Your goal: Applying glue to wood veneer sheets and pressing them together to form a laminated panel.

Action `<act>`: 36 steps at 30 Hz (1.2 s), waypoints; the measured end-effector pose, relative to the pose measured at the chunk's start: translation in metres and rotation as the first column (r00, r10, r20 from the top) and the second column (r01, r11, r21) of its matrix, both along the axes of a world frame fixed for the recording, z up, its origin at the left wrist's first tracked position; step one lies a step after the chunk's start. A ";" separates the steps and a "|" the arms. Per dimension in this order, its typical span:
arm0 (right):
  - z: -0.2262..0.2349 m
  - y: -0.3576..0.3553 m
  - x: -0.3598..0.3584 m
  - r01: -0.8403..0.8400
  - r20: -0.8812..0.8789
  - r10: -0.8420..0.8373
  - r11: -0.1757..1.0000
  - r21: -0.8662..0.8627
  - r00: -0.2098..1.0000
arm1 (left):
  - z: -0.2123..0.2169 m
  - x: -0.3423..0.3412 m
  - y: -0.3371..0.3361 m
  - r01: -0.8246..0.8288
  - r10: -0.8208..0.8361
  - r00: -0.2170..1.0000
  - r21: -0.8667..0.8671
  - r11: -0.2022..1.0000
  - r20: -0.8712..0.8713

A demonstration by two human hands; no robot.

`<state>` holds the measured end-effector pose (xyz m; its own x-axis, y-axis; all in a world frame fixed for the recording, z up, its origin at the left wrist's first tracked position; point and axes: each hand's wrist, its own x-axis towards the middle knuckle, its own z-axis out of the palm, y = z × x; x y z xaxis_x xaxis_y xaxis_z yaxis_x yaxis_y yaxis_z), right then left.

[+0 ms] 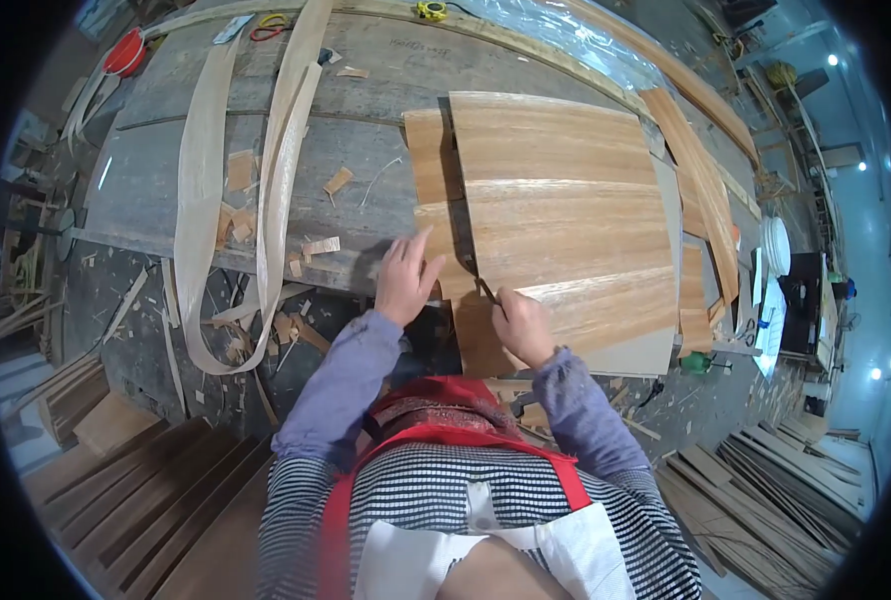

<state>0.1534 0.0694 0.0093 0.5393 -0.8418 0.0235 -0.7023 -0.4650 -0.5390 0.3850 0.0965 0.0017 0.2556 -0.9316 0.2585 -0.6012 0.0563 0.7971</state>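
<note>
Gripping a thin, half-hidden blade (pixel 488 291), right hand (pixel 523 325) fingers curl shut; left hand (pixel 406 280) fingers spread on veneer sheet (pixel 566 220).

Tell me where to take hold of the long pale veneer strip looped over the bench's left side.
Probably best to grip the long veneer strip on its flat stretch lying on the workbench, coming from above at the left. Its lower loop hangs off the edge, thin and floppy.
</note>
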 end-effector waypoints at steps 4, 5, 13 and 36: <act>0.004 0.020 0.008 0.045 0.043 -0.046 0.999 0.023 0.998 | -0.022 -0.019 0.066 0.078 -0.080 0.985 -0.022 0.997 -0.150; 0.004 0.024 0.003 0.056 0.039 -0.056 0.998 0.023 0.998 | -0.027 -0.026 0.080 0.107 -0.094 0.963 0.038 0.994 -0.253; -0.003 0.057 -0.021 0.072 0.028 -0.076 0.991 0.114 0.997 | -0.087 -0.068 0.119 0.459 -0.026 0.697 0.418 0.784 -0.717; 0.010 0.126 -0.055 0.130 0.099 -0.147 0.978 0.163 0.984 | -0.076 -0.078 0.111 0.664 0.037 0.543 0.455 0.593 -0.839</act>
<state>0.0987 0.1952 0.0193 0.4188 -0.9061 -0.0603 -0.6863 -0.2723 -0.6745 0.3074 0.2071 -0.0743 -0.3474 -0.7508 -0.5618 0.1210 -0.6299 0.7672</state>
